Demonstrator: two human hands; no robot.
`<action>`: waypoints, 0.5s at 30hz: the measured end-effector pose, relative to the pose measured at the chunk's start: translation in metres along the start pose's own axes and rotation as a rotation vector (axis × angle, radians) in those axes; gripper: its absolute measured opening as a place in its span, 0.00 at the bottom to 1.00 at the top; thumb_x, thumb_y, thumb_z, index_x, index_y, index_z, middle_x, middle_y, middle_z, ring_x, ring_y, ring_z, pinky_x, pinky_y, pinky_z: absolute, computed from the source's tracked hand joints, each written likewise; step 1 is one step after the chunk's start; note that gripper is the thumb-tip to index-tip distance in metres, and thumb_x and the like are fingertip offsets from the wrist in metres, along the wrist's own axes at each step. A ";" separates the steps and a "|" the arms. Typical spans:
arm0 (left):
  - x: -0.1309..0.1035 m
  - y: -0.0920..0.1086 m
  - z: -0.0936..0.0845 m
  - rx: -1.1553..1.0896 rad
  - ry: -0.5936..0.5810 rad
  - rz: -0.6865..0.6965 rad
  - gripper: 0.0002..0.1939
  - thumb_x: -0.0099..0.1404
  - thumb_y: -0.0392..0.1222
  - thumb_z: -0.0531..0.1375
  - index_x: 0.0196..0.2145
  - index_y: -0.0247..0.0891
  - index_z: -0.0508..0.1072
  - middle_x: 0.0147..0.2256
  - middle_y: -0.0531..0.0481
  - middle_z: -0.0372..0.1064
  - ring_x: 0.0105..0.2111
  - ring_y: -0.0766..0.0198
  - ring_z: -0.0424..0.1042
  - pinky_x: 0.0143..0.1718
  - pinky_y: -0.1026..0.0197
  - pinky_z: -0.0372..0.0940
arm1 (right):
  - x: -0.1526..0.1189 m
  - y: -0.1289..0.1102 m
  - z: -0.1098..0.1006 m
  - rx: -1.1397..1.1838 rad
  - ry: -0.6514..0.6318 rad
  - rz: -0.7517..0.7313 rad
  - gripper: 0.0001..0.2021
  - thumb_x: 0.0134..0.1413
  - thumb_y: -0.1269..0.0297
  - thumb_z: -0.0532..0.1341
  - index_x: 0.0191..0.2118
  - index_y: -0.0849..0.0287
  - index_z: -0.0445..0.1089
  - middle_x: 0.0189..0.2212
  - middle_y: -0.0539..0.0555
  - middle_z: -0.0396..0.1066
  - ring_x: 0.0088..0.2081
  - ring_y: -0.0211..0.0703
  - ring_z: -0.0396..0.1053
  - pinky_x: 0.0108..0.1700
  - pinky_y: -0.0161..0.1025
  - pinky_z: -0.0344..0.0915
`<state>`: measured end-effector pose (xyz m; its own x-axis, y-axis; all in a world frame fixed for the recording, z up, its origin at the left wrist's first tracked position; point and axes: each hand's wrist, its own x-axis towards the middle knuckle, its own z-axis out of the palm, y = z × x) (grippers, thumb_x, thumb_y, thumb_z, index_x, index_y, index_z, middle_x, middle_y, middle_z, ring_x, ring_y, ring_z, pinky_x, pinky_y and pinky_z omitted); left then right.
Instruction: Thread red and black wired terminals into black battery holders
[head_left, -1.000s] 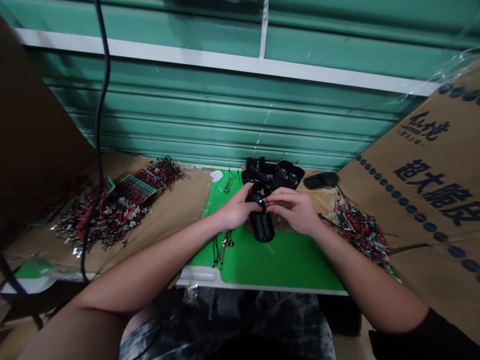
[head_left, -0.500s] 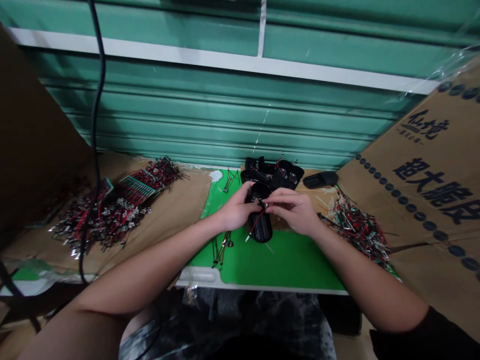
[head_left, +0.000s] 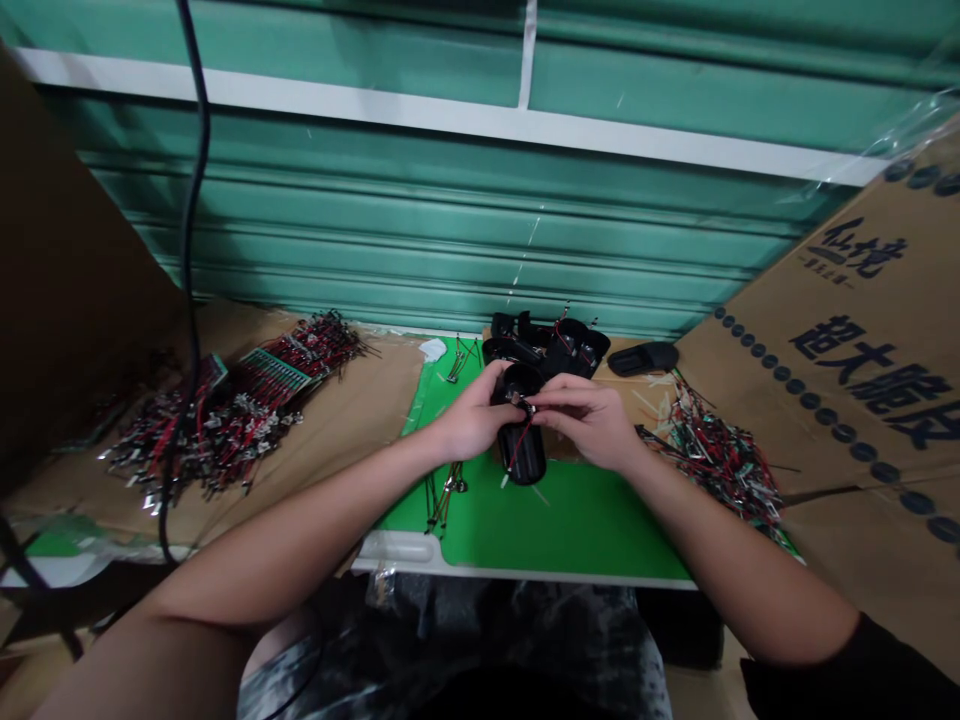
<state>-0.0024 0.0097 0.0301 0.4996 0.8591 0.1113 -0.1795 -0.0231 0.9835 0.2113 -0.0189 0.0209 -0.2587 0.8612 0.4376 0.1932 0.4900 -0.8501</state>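
Observation:
A black plastic housing [head_left: 523,455] with a rounded hollow end is held over the green table mat by my left hand [head_left: 476,415], fingers closed round its left side. My right hand [head_left: 589,415] pinches a small wired part [head_left: 527,405] at the housing's middle, thumb and forefinger together. From that part a thin red and black wire lead hangs down over the housing, ending in a small white connector [head_left: 505,481]. The part's exact shape is too small to make out, and my fingers partly cover it.
More black housings [head_left: 574,345] with wires lie behind my hands, beside a single black piece [head_left: 642,358]. Wire leads are heaped at left [head_left: 217,430] and right [head_left: 720,455]. Loose leads [head_left: 448,495] rest near my left forearm. A cardboard box [head_left: 877,330] stands at right; a black cable [head_left: 193,200] hangs at left.
The white connector has swung slightly right and down on its lead. Both hands keep nearly the same place and grip; the view has shifted very slightly.

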 end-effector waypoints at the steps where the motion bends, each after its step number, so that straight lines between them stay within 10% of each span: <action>1: 0.000 0.000 0.000 -0.013 0.001 -0.007 0.24 0.52 0.34 0.69 0.48 0.38 0.71 0.43 0.50 0.72 0.47 0.54 0.70 0.54 0.52 0.64 | 0.000 0.002 0.000 0.002 -0.005 0.006 0.10 0.58 0.54 0.76 0.45 0.47 0.87 0.36 0.55 0.79 0.38 0.45 0.76 0.38 0.42 0.73; 10: 0.000 -0.008 -0.002 0.008 0.014 0.063 0.24 0.57 0.39 0.71 0.49 0.38 0.70 0.42 0.50 0.71 0.45 0.56 0.70 0.52 0.54 0.64 | -0.001 0.002 0.001 -0.069 -0.008 -0.059 0.11 0.62 0.57 0.73 0.48 0.51 0.86 0.39 0.56 0.80 0.38 0.43 0.76 0.36 0.39 0.73; 15: 0.000 -0.005 -0.001 0.092 0.022 0.158 0.20 0.61 0.38 0.70 0.49 0.40 0.71 0.42 0.50 0.71 0.46 0.56 0.69 0.52 0.54 0.63 | -0.004 -0.004 0.005 0.116 0.047 0.156 0.14 0.59 0.52 0.74 0.42 0.56 0.80 0.41 0.56 0.78 0.27 0.37 0.72 0.23 0.34 0.68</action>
<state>-0.0024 0.0107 0.0253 0.4523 0.8520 0.2636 -0.1756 -0.2047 0.9630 0.2065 -0.0252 0.0208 -0.1891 0.9323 0.3083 0.1161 0.3330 -0.9357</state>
